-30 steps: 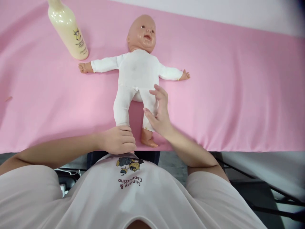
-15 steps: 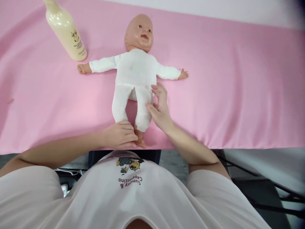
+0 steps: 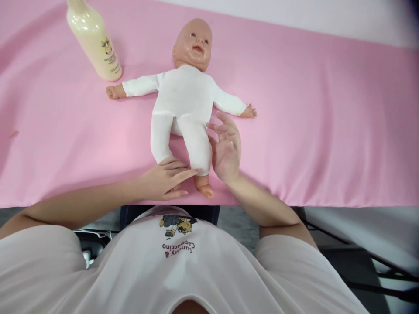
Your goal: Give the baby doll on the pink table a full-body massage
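A baby doll [image 3: 185, 102] in a white bodysuit lies face up on the pink cloth [image 3: 310, 122], arms spread, feet toward me. My left hand [image 3: 163, 181] rests over the doll's left-side foot at the cloth's near edge, fingers stretched toward the other leg's cuff. My right hand [image 3: 225, 150] is open, fingers apart, palm beside the doll's right-side leg, touching or nearly touching it. The doll's bare foot [image 3: 204, 189] shows between my hands.
A cream lotion bottle [image 3: 94, 41] stands at the back left of the pink cloth, near the doll's outstretched hand. The table's near edge runs just in front of my chest. A dark frame and grey floor show at the lower right.
The doll's right-side leg has swung outward and its body has tilted a little. My left hand's fingers have loosened and stretched out. My right hand has opened and pulled back from the leg.
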`<state>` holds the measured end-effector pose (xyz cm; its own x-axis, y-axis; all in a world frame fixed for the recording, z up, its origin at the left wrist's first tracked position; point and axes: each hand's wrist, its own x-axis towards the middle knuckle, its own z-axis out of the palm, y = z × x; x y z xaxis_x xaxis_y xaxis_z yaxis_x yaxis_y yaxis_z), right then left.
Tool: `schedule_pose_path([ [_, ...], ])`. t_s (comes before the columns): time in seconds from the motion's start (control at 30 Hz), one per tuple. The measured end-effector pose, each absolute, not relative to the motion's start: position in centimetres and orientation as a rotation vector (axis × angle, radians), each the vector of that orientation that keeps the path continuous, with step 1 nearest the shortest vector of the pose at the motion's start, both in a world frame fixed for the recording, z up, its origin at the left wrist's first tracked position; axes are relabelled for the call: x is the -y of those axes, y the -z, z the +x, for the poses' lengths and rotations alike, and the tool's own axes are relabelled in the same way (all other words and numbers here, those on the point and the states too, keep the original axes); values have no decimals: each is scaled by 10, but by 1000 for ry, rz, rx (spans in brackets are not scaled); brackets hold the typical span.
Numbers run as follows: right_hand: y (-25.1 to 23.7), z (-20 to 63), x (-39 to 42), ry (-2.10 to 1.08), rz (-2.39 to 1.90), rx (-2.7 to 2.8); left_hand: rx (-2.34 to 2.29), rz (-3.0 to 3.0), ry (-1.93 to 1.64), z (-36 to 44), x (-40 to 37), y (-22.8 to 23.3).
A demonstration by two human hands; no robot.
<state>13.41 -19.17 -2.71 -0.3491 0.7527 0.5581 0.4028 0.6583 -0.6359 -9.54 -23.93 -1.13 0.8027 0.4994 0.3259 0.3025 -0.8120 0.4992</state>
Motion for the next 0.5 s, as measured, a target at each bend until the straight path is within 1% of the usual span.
schedule_pose_path([
  [0.1,23,128,195,-509,-956,1807,-602,2569,-575,-95,240,11],
  [0.2,15,124,200,-573,-854,1764,-569,2593,-589,-95,241,13],
  [0.33,9,126,208,-648,-599,1667,-494,2608,-846,-96,238,14],
  [0.4,10,130,211,-586,-582,1758,-459,2600,-1005,-97,236,14],
  [0.5,17,137,213,-367,-562,1962,-475,2574,-1161,-99,233,13],
])
